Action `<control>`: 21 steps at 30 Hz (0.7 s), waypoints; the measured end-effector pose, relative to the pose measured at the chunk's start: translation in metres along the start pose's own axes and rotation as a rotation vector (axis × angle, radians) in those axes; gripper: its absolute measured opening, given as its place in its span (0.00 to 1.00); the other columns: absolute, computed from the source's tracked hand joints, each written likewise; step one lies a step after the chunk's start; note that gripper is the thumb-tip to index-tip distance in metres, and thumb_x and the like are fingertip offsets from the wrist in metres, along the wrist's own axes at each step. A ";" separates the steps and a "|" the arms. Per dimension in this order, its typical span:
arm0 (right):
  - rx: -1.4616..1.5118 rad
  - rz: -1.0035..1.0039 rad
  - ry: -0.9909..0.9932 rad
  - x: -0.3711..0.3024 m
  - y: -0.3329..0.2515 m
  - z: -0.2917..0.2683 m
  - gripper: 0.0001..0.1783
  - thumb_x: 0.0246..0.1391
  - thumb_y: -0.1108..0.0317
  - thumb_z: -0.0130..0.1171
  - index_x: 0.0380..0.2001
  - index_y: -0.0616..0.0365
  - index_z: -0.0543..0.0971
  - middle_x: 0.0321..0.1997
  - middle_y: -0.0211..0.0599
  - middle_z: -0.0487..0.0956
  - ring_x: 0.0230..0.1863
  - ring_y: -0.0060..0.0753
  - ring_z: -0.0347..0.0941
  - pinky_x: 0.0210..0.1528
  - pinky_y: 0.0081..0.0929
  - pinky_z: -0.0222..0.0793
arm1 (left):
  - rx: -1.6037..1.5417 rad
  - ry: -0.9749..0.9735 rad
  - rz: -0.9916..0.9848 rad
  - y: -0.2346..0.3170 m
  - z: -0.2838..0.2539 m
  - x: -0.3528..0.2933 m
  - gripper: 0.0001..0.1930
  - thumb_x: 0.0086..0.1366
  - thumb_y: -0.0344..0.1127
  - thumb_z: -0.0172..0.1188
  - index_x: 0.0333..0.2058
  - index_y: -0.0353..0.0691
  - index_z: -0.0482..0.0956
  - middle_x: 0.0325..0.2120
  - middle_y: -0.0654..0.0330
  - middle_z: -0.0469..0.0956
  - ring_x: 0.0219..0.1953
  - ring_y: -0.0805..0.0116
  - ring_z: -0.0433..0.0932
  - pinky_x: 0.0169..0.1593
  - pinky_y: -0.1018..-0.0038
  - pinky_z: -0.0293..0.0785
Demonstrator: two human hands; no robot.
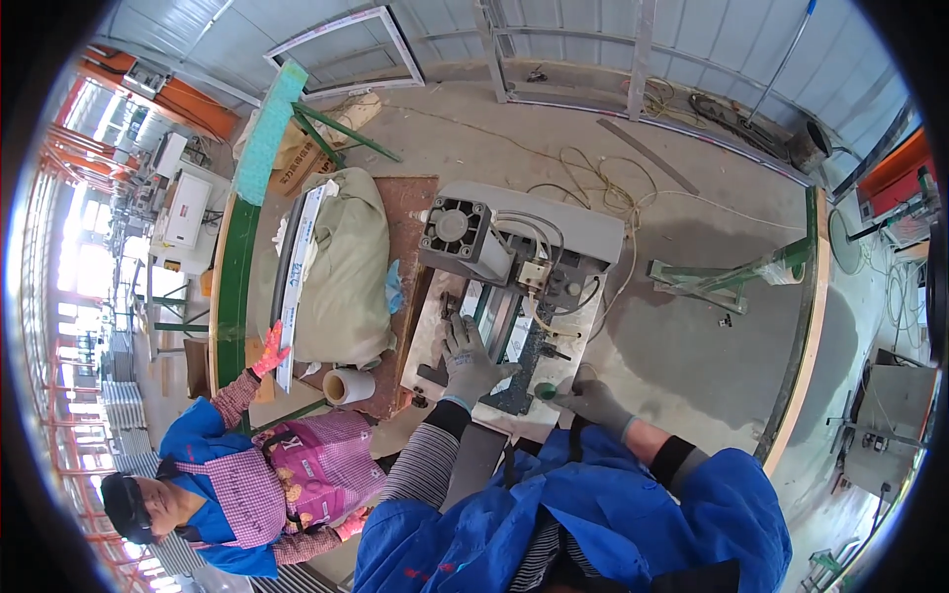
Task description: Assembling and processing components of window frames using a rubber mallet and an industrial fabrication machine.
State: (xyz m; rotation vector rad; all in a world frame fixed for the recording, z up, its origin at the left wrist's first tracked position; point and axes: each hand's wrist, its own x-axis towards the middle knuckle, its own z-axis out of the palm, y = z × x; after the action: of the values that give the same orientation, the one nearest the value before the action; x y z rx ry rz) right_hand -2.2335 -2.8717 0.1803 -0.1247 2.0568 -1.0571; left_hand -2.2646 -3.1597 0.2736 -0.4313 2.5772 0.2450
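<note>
My left hand [469,362], in a grey work glove, lies with fingers spread on the bed of a bench machine [425,336]. Under and beside its fingertips runs a pale profile strip [480,308], partly hidden by the machine. A square motor-like block with a round grille [457,229] sits above the bed. My right hand [599,403], also gloved, is beside the machine's near right corner. Its fingers point left, apart, beside a round green button [546,391]; whether they touch it I cannot tell. Nothing shows in either hand.
At left, a co-worker [252,465] rests a red-gloved hand on a long white-wrapped profile [301,267] beside a grey-green cloth bundle [341,267]. A cardboard roll [348,385] stands near. Cables [628,198] trail over the floor behind the machine. A green-framed stand [806,316] is at right.
</note>
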 end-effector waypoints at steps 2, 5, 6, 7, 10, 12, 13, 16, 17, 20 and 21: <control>0.055 -0.081 0.063 -0.014 -0.016 -0.034 0.29 0.57 0.49 0.78 0.45 0.67 0.86 0.32 0.41 0.87 0.34 0.35 0.82 0.39 0.38 0.78 | 0.012 0.024 0.006 -0.004 0.006 0.001 0.77 0.50 0.74 0.77 0.80 0.28 0.41 0.81 0.34 0.41 0.83 0.34 0.37 0.82 0.41 0.36; 0.312 -0.214 0.226 -0.016 -0.043 -0.079 0.23 0.62 0.58 0.74 0.48 0.71 0.86 0.28 0.38 0.84 0.28 0.21 0.76 0.32 0.30 0.73 | 0.016 0.009 0.008 0.001 0.000 0.003 0.77 0.50 0.73 0.77 0.80 0.28 0.41 0.81 0.35 0.40 0.83 0.34 0.37 0.82 0.41 0.37; 0.346 -0.282 0.320 -0.017 -0.062 -0.094 0.20 0.62 0.63 0.73 0.50 0.69 0.86 0.28 0.38 0.84 0.29 0.19 0.76 0.31 0.29 0.73 | 0.024 0.006 -0.001 0.001 0.001 0.003 0.77 0.51 0.72 0.77 0.80 0.28 0.40 0.81 0.34 0.40 0.83 0.34 0.37 0.82 0.40 0.37; 0.370 -0.349 0.419 -0.019 -0.087 -0.108 0.18 0.62 0.67 0.72 0.51 0.67 0.86 0.28 0.37 0.84 0.30 0.16 0.75 0.31 0.27 0.72 | 0.012 0.003 0.003 0.001 0.003 0.003 0.77 0.51 0.72 0.77 0.80 0.28 0.40 0.81 0.34 0.40 0.83 0.34 0.37 0.82 0.40 0.37; 0.243 -0.468 0.568 -0.013 -0.137 -0.140 0.17 0.62 0.70 0.71 0.53 0.64 0.86 0.29 0.37 0.85 0.30 0.17 0.77 0.32 0.25 0.73 | 0.015 -0.014 -0.008 0.003 -0.002 0.001 0.76 0.52 0.73 0.76 0.80 0.27 0.39 0.82 0.34 0.40 0.83 0.34 0.37 0.82 0.40 0.36; 0.264 -0.593 0.652 0.000 -0.156 -0.145 0.19 0.61 0.69 0.73 0.53 0.63 0.87 0.30 0.36 0.85 0.29 0.20 0.78 0.34 0.25 0.75 | 0.014 -0.008 -0.006 0.002 -0.001 0.001 0.77 0.52 0.73 0.76 0.80 0.27 0.39 0.81 0.34 0.40 0.83 0.34 0.37 0.82 0.41 0.36; 0.260 -0.595 0.649 0.002 -0.166 -0.147 0.19 0.61 0.69 0.73 0.53 0.63 0.87 0.30 0.36 0.85 0.29 0.20 0.78 0.34 0.25 0.75 | 0.015 -0.002 -0.004 0.002 0.000 0.001 0.77 0.52 0.73 0.76 0.80 0.27 0.39 0.81 0.34 0.40 0.83 0.34 0.37 0.82 0.41 0.36; 0.182 -0.669 0.565 -0.004 -0.199 -0.155 0.19 0.60 0.67 0.74 0.53 0.62 0.87 0.32 0.39 0.87 0.30 0.25 0.82 0.37 0.27 0.78 | -0.001 0.008 0.003 0.002 -0.001 0.000 0.77 0.51 0.73 0.77 0.80 0.26 0.40 0.81 0.33 0.40 0.83 0.33 0.37 0.82 0.42 0.36; 0.082 -0.697 0.559 -0.004 -0.208 -0.157 0.19 0.60 0.65 0.73 0.52 0.62 0.88 0.34 0.41 0.88 0.31 0.29 0.83 0.38 0.29 0.79 | -0.008 0.008 -0.001 0.001 -0.001 -0.001 0.77 0.51 0.73 0.77 0.80 0.26 0.40 0.81 0.33 0.40 0.83 0.33 0.37 0.82 0.42 0.36; -0.030 -0.741 0.545 0.010 -0.214 -0.156 0.19 0.61 0.63 0.72 0.51 0.62 0.88 0.36 0.45 0.89 0.34 0.35 0.86 0.40 0.32 0.80 | -0.009 0.020 0.010 -0.001 0.003 -0.001 0.77 0.51 0.73 0.77 0.79 0.25 0.41 0.81 0.33 0.39 0.83 0.31 0.37 0.82 0.43 0.36; -0.034 -0.754 0.544 0.016 -0.215 -0.155 0.18 0.62 0.62 0.71 0.51 0.62 0.88 0.37 0.46 0.89 0.35 0.38 0.87 0.41 0.34 0.80 | -0.009 0.034 0.018 -0.002 0.005 0.001 0.77 0.50 0.73 0.77 0.79 0.25 0.41 0.81 0.32 0.39 0.83 0.31 0.37 0.82 0.43 0.36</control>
State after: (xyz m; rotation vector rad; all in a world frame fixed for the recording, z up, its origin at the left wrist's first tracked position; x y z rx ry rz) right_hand -2.4064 -2.9174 0.3762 -0.7471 2.5929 -1.6382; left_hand -2.2620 -3.1603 0.2684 -0.4198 2.6154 0.2578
